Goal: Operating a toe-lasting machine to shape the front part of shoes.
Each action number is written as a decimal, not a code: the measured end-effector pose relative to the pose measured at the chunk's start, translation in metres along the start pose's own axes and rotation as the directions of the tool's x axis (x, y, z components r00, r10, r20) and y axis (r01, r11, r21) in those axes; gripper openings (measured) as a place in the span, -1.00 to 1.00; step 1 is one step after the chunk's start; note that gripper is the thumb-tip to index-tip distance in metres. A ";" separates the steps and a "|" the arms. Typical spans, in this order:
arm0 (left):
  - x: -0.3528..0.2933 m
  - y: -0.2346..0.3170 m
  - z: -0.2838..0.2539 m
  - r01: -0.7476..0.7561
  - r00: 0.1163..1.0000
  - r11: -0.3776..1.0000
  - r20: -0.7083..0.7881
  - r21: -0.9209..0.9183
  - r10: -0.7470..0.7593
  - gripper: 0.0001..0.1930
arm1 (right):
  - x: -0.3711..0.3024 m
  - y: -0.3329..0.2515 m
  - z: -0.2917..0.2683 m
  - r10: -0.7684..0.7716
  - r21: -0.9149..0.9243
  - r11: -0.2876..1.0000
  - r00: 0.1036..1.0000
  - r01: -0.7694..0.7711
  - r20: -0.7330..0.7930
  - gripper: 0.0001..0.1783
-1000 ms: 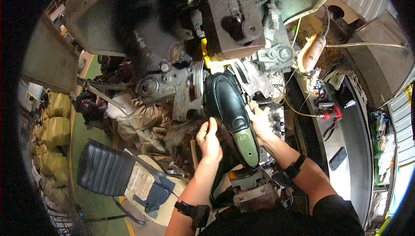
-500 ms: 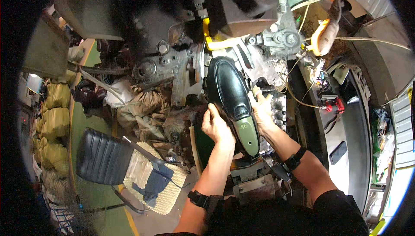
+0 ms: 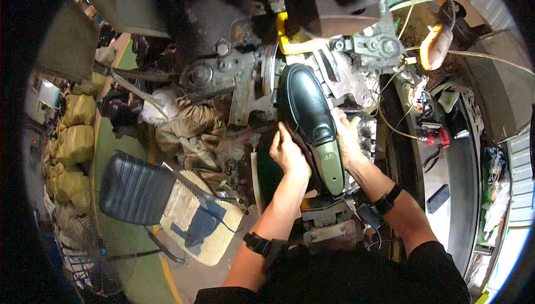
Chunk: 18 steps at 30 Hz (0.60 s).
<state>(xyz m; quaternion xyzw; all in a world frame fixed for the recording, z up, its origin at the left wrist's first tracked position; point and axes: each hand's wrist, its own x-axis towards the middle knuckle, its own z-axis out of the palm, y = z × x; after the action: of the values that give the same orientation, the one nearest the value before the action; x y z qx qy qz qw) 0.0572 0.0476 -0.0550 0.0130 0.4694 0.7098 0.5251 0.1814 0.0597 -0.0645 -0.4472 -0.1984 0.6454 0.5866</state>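
A black leather loafer upper (image 3: 307, 101) sits on a green shoe last (image 3: 330, 167), its toe pointing away from me into a dark metal machine (image 3: 245, 64). My left hand (image 3: 291, 155) holds the shoe's left side, with thumb and fingers drawn together at its edge. Against the right side lies my right hand (image 3: 349, 141), its fingers curled along the edge and partly hidden behind the upper. Between both hands, the bare heel end of the last shows a small hole. Close beyond the toe is a yellow bracket (image 3: 287, 39) on the machine.
A black-backed chair (image 3: 134, 187) stands at the left, near stacked yellow sacks (image 3: 74, 142). On the right, a bench (image 3: 437, 173) carries a phone (image 3: 438, 197) and a red-handled tool (image 3: 436, 138). A lit lamp (image 3: 434, 48) and loose cables hang at the upper right.
The whole view has shifted, so the scene sits slightly further right. Both hands stay on the shoe's sides, and the shoe keeps about the same place at the machine.
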 end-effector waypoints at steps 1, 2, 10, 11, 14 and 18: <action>-0.004 0.003 0.002 0.001 0.998 0.999 0.063 -0.043 0.001 -0.72 | -0.005 -0.006 0.001 0.036 -0.002 0.999 0.999 -0.036 0.041 -0.22; -0.007 0.005 0.004 0.012 0.998 1.000 0.056 0.002 -0.012 -0.73 | 0.000 -0.006 -0.003 0.059 0.069 0.995 0.994 -0.065 0.094 -0.42; -0.010 0.014 -0.002 0.351 0.906 0.909 0.328 -0.226 -0.268 -0.65 | -0.009 -0.012 -0.008 0.075 0.142 0.984 0.971 -0.110 0.228 -0.71; -0.013 0.015 0.001 0.322 0.925 0.923 0.279 -0.209 -0.260 -0.65 | -0.005 -0.008 -0.014 0.069 0.137 0.985 0.972 -0.102 0.225 -0.71; -0.006 0.015 -0.003 0.275 0.954 0.944 0.171 -0.183 -0.245 -0.66 | -0.010 -0.008 0.000 -0.076 -0.151 0.984 0.992 0.091 0.099 -0.73; -0.006 0.019 -0.006 0.260 0.959 0.953 0.158 -0.154 -0.236 -0.67 | -0.012 -0.001 0.003 -0.155 -0.093 0.983 0.988 0.156 0.020 -0.61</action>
<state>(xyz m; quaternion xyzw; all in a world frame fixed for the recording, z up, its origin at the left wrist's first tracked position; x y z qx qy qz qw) 0.0427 0.0388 -0.0424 -0.0427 0.3664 0.6736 0.6404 0.1787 0.0499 -0.0579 -0.4535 -0.2667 0.5901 0.6123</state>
